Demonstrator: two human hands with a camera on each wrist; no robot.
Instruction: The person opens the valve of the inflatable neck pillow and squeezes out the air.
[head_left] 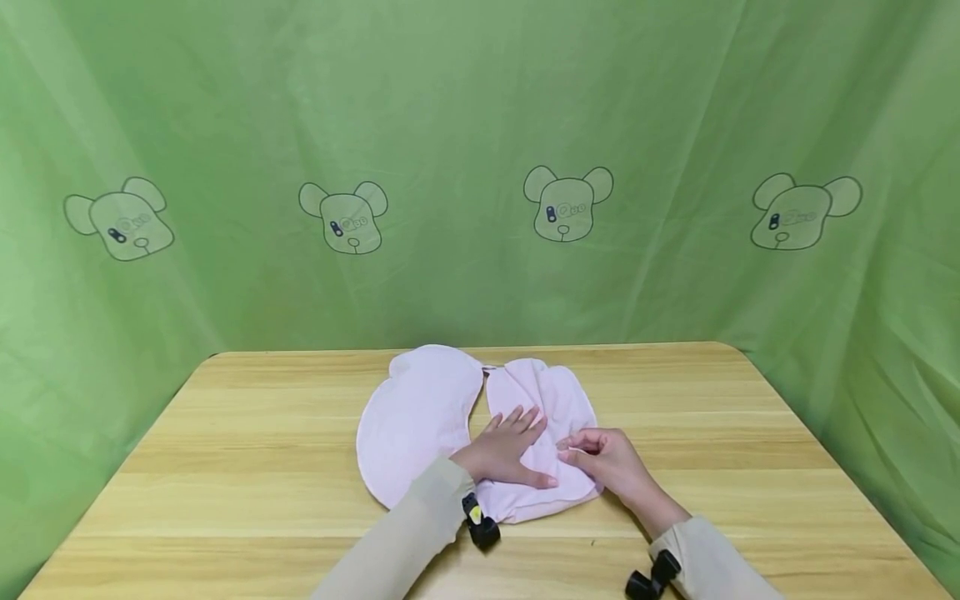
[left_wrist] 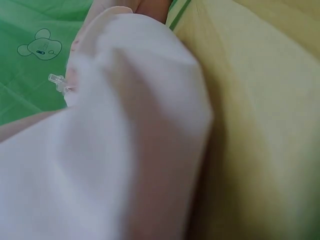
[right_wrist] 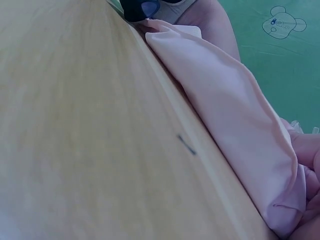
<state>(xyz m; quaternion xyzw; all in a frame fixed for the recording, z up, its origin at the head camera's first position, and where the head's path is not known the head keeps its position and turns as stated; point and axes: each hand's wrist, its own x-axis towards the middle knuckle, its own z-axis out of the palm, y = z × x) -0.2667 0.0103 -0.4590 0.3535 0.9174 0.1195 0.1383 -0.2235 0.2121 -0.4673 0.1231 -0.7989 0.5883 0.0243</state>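
Note:
A flat, pale pink U-shaped neck pillow [head_left: 416, 417] lies on the table, its two lobes joined at the far end by a small dark fastening. My left hand [head_left: 506, 450] rests on the creased right lobe, fingers spread, palm down. At that lobe's right side my right hand [head_left: 611, 467] pinches with thumb and forefinger at a small clear plastic valve [left_wrist: 56, 80], which sticks out beside the fingers in the left wrist view. Cloth fills much of that view and hides most of the hand. Folded pink edge of the pillow [right_wrist: 225, 105] shows in the right wrist view.
The wooden table [head_left: 225, 467] has a small dark mark [right_wrist: 186, 144] near its front. Green cloth [head_left: 465, 100] printed with bear heads hangs behind and at both sides. Black wrist cameras sit on both cuffs.

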